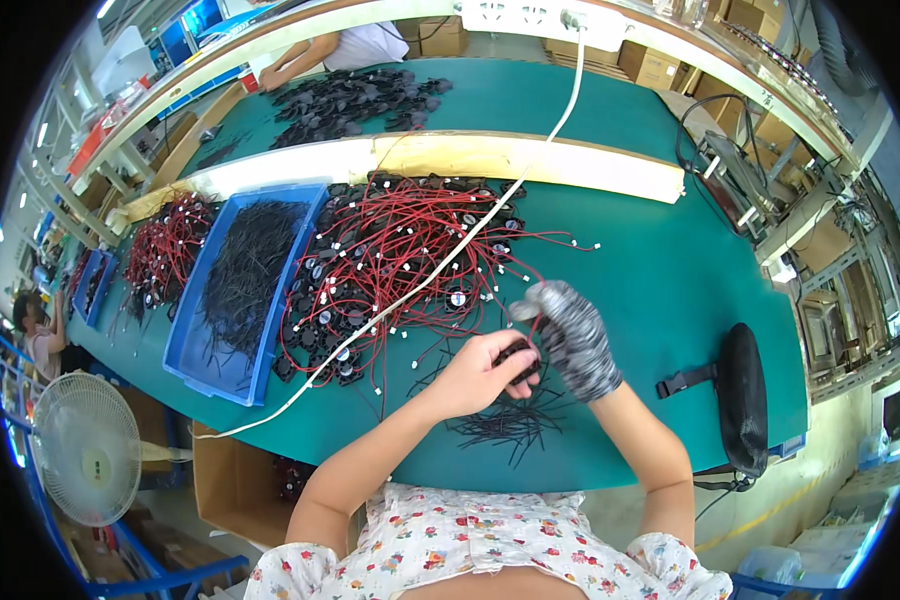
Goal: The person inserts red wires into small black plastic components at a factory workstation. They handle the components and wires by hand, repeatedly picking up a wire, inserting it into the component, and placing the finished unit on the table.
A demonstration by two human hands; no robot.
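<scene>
My bare left hand [475, 375] is closed around a small black fan [517, 360], partly hidden by the fingers. Close against it, my right hand [573, 335], in a grey knitted glove, pinches at red wire [535, 325] that shows between the two hands. Below the hands lies a loose bunch of thin black strips [510, 425] on the green table [660, 270]. To the left is a large heap of small black fans [355, 325] with tangled red wires [410, 225] and white connectors.
A blue tray [175, 345] holds more thin black strips; another wired heap [170, 240] lies beyond it. A white cable [440, 265] crosses the table. A black pouch [742, 400] sits at the right edge. Black parts [360, 100] and a co-worker's arm [300, 60] are behind the divider.
</scene>
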